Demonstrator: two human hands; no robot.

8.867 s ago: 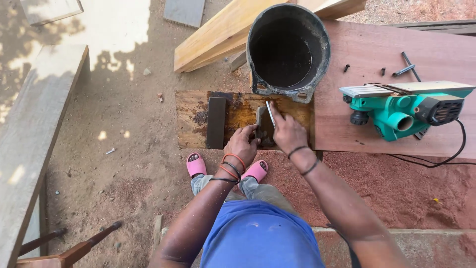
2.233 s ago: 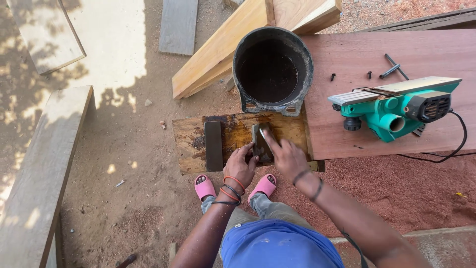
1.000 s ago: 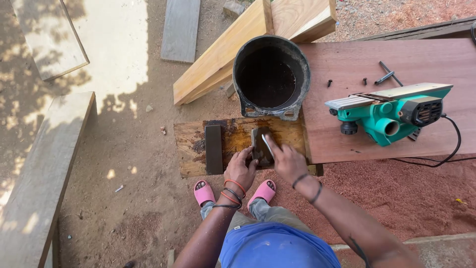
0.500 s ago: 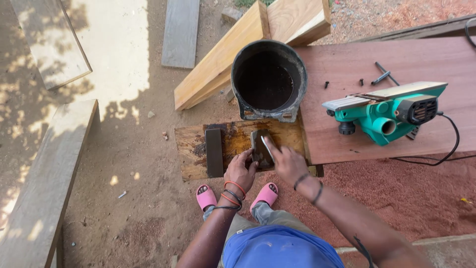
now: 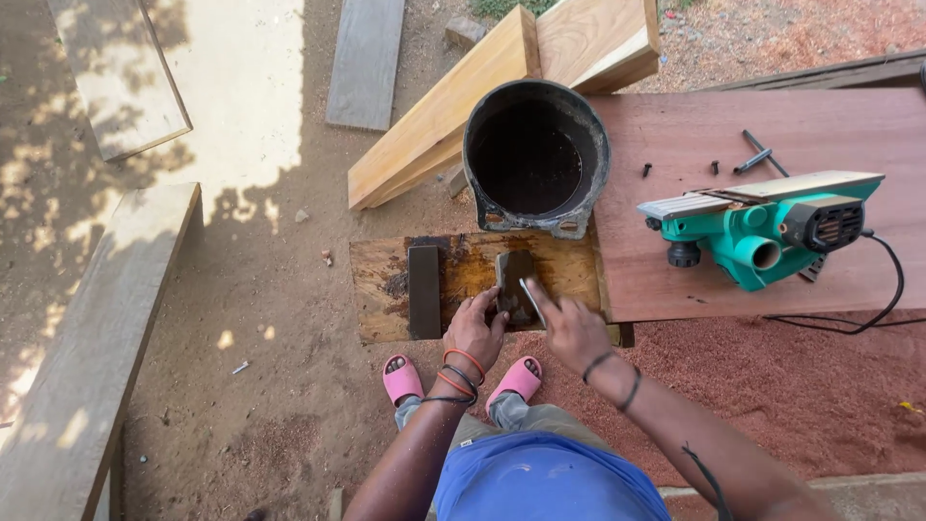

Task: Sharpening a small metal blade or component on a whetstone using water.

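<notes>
A dark whetstone (image 5: 512,280) lies on a wet, stained wooden board (image 5: 386,280) on the ground in front of me. My left hand (image 5: 476,328) rests on the near end of that stone and holds it down. My right hand (image 5: 571,328) grips a thin flat metal blade (image 5: 532,289) and presses its edge against the stone. A second, longer dark stone (image 5: 423,290) lies on the board to the left, untouched.
A black bucket (image 5: 536,154) stands just beyond the board. A green electric planer (image 5: 762,227) with its cord sits on a reddish plank (image 5: 675,145) at right, near loose screws (image 5: 754,159). Pale timber beams (image 5: 453,106) lie behind. Grey planks (image 5: 87,338) are at left.
My hands stay on the stone and blade with small shifts. The view has drifted slightly, so the bucket and planer sit a little differently in frame.
</notes>
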